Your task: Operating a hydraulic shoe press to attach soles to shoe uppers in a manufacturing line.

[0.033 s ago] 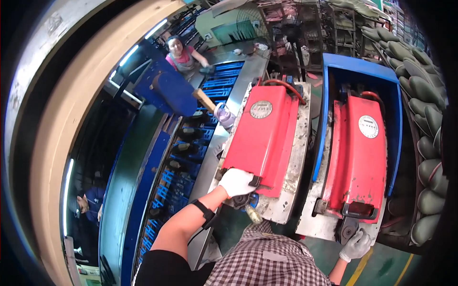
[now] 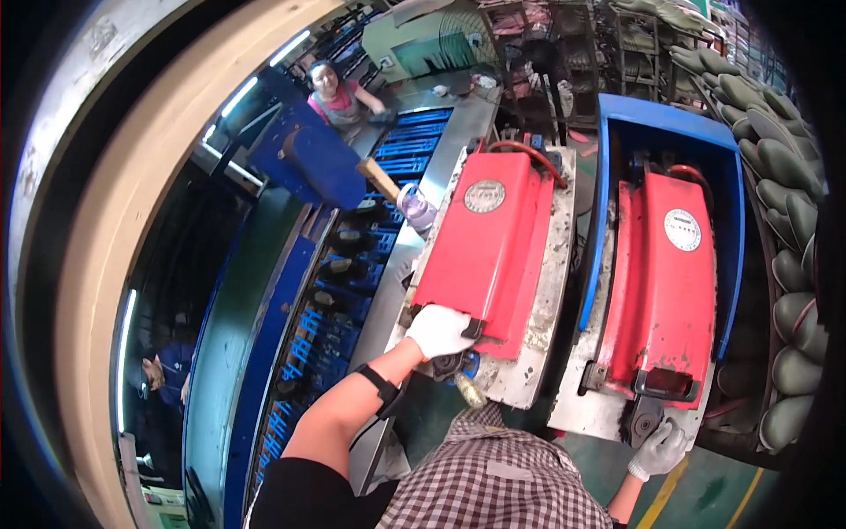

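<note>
Two red hinged press lids lie side by side in front of me. My left hand [image 2: 438, 331], in a white glove with a black wrist strap behind it, grips the black handle at the near edge of the left red lid [image 2: 485, 256], which rests on a worn grey metal base [image 2: 546, 300]. My right hand [image 2: 659, 450], also gloved, is closed around a black knob [image 2: 641, 425] under the near end of the right red lid [image 2: 670, 291], which sits inside a blue frame [image 2: 608, 176].
A blue conveyor [image 2: 344, 282] with dark shoe parts runs along the left. A person in a pink top [image 2: 339, 97] stands at its far end. A wooden-handled tool [image 2: 379, 169] and a clear jar [image 2: 416, 207] lie nearby. Dark green moulds [image 2: 789, 203] are stacked on the right.
</note>
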The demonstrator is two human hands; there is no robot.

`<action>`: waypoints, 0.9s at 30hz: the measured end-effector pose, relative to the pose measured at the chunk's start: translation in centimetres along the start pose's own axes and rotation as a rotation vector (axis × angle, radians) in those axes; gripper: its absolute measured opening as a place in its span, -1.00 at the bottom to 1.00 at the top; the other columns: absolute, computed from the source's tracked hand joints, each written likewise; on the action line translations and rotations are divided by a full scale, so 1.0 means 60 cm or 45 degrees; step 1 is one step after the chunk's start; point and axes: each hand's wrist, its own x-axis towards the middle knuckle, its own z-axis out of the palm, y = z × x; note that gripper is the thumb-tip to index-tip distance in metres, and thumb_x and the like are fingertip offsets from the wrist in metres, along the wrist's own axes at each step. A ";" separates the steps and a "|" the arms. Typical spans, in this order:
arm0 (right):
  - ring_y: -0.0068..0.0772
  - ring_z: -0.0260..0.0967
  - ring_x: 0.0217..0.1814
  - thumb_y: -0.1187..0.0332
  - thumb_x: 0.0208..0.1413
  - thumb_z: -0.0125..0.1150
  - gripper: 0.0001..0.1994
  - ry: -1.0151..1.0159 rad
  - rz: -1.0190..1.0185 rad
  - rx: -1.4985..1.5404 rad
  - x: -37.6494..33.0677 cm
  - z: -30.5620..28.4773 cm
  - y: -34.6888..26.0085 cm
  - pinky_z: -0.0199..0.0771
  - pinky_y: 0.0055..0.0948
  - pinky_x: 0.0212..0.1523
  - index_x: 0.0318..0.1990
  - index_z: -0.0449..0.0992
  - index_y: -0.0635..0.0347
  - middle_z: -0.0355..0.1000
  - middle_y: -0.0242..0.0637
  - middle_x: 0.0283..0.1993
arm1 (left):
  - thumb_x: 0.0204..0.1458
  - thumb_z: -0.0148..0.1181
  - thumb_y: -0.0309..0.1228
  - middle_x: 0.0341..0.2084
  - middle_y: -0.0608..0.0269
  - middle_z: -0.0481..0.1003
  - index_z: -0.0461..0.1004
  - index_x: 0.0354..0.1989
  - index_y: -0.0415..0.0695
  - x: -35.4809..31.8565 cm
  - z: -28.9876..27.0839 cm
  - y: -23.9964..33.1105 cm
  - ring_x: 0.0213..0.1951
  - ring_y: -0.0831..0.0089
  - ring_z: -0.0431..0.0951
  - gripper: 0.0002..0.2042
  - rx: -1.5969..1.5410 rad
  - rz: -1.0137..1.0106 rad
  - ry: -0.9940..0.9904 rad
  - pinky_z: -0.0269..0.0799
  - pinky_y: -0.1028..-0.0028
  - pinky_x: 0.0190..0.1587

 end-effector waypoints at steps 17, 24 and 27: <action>0.35 0.59 -0.03 -0.18 0.35 0.02 -0.46 -1.179 0.638 0.034 -0.011 -0.139 -0.086 0.57 0.14 0.04 0.14 0.43 0.11 0.62 0.21 -0.12 | -0.13 0.46 -0.44 0.00 0.01 0.59 0.55 0.05 -0.17 0.059 -0.060 0.291 0.13 -0.02 0.57 -0.52 -0.675 0.332 0.561 0.49 0.09 0.20; 0.20 0.60 0.09 -0.16 0.27 0.14 -0.40 -1.621 0.449 0.108 0.020 -0.220 -0.132 0.56 -0.02 0.11 0.14 0.46 0.22 0.63 0.18 -0.06 | -0.23 0.38 -0.33 0.13 0.05 0.46 0.53 0.02 -0.09 0.132 -0.049 0.467 0.20 -0.03 0.47 -0.48 -0.565 1.073 0.571 0.46 -0.02 0.12; 0.12 0.60 0.07 -0.07 0.25 0.19 -0.50 -1.452 0.449 0.291 0.052 -0.220 -0.128 0.56 -0.05 0.10 0.09 0.54 0.17 0.63 0.11 -0.09 | -0.24 0.39 -0.34 0.12 0.08 0.46 0.55 -0.03 -0.06 0.171 -0.075 0.480 0.20 -0.01 0.48 -0.52 -0.494 1.092 0.787 0.47 0.02 0.08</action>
